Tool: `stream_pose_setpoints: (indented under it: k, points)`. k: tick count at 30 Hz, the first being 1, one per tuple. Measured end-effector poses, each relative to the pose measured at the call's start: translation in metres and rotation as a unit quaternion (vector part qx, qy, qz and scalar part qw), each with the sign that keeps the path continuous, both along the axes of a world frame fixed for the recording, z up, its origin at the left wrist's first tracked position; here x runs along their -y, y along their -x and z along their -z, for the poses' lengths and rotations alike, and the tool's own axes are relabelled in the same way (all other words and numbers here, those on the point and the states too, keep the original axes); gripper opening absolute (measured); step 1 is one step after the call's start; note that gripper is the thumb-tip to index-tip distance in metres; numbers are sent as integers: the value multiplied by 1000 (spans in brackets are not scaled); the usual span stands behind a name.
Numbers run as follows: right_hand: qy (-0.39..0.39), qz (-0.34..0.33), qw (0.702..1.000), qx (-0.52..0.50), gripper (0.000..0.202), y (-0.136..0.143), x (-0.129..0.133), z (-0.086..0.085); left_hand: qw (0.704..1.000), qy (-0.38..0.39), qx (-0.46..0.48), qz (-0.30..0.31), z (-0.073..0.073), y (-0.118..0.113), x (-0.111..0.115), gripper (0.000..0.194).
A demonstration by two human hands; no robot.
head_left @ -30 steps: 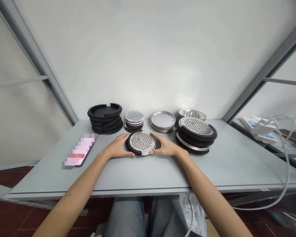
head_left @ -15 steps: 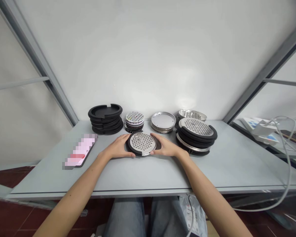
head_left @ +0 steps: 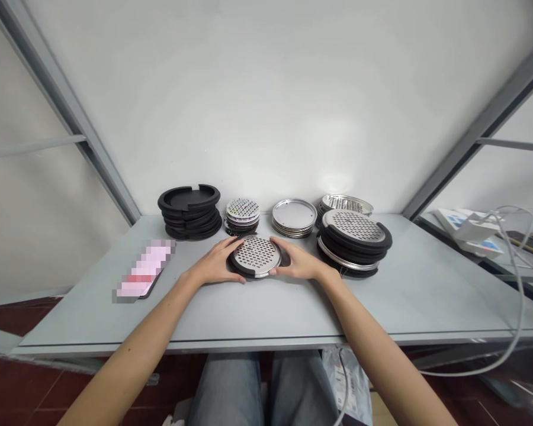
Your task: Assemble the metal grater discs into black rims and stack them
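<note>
As far as I can tell, the left hand point(head_left: 215, 264) is half-curled round the black ring point(head_left: 245, 271), the right hand point(head_left: 296, 261) likewise on the metal disc point(head_left: 257, 252), which sits smack between them on the table point(head_left: 257, 313), neither nearer.

The round silver plate point(head_left: 258, 253), pierced with holes, lies face-up on the table point(head_left: 257, 313). A black ring point(head_left: 243, 271) borders it from 6 to 9 o'clock.

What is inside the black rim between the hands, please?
A perforated metal disc sits inside the black rim, between left hand and right hand. Whatever lies under the disc is covered.
</note>
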State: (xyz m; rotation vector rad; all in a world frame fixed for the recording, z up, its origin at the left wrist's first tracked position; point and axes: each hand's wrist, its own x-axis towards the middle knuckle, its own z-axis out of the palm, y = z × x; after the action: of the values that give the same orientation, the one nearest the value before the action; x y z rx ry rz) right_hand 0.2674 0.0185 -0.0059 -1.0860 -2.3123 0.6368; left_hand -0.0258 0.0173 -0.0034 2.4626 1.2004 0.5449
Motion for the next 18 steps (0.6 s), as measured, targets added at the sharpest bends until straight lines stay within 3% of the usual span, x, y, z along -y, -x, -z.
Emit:
stream_pose_setpoints:
  k: [10, 15, 18]
  points:
    - [-19, 4, 1000, 18, 93, 0, -1, 3, 1000, -7, 2, -1, -2, -1, 0, 91]
    - [-28, 9, 1000, -3, 93, 2, 0, 4, 997, -41, 63, -2, -9, -4, 0, 60]
    - [-39, 14, 999, -18, 82, 4, 0, 3, 996, -44, 72, -9, -12, -4, 0, 57]
